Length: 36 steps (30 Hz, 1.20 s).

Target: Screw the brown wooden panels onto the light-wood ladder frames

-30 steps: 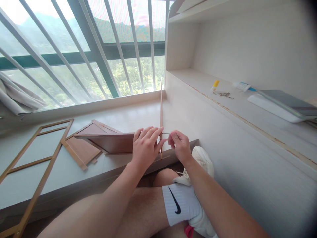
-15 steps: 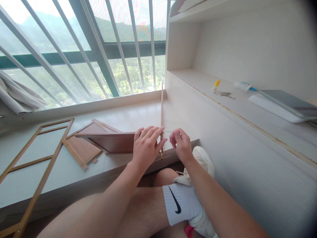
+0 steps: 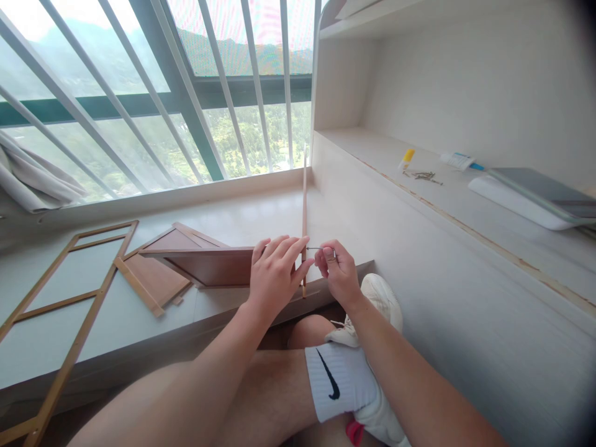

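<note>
My left hand (image 3: 274, 273) wraps round the end of a brown wooden panel (image 3: 209, 266) standing on edge on the window ledge, its fingers pressed against a thin upright wooden board (image 3: 304, 198). My right hand (image 3: 339, 273) pinches a thin metal screw (image 3: 315, 249) whose tip touches the upright board's right face, level with the panel's top edge.
A wooden lattice frame (image 3: 60, 304) and more brown panels (image 3: 153, 279) lie on the ledge at left. On the white shelf at right are loose screws (image 3: 421, 176), a yellow-capped tube (image 3: 405, 159), a blue-capped tube (image 3: 459, 161) and a tablet (image 3: 540, 192). My bent leg, white sock (image 3: 339, 379) and shoe are below.
My right hand drew the screw slightly away from the upright board, then brought it back so its tip meets the board again. My left hand has kept its hold.
</note>
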### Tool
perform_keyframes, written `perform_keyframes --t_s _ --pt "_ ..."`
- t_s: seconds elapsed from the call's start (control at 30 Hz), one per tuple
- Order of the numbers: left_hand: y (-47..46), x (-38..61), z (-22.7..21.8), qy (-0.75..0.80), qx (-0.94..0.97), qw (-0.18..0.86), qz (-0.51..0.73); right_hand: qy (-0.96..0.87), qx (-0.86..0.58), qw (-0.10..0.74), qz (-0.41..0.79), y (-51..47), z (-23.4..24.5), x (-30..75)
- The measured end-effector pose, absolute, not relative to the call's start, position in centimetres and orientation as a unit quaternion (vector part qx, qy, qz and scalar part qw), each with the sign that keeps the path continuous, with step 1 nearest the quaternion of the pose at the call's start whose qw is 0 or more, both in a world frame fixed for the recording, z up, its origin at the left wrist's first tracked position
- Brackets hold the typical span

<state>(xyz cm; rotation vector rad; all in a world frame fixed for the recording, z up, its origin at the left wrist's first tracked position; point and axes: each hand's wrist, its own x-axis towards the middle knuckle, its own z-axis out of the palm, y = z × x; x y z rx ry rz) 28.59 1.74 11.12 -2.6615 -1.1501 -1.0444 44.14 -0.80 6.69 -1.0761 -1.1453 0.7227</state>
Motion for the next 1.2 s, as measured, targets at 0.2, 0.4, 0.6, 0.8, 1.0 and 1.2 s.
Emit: perform_keyframes --t_s 0.2,0.4,0.6,0.8,1.0,1.2 --pt "1.73 28.58 11.12 -0.374 -0.864 0.03 -0.336 -0.508 -0.475 0.644 0.32 -0.72 6.45 44.34" --pt "1.78 28.56 11.03 -0.376 -0.864 0.025 -0.334 -0.506 -0.473 0.648 0.318 -0.6 6.48 44.35" --pt "1.77 28.58 11.06 -0.374 -0.864 0.027 -0.337 -0.52 -0.48 0.633 0.315 -0.65 6.6 44.6" --pt "1.78 28.58 11.03 -0.375 -0.863 0.028 -0.336 -0.519 -0.477 0.632 0.324 -0.8 7.03 44.43" --pt "1.8 28.58 11.03 -0.376 -0.864 0.03 -0.335 -0.52 -0.494 0.625 0.309 -0.78 7.02 44.26" --pt "1.77 28.62 11.07 -0.378 -0.864 0.029 -0.332 -0.528 -0.517 0.614 0.277 -0.9 7.14 44.32"
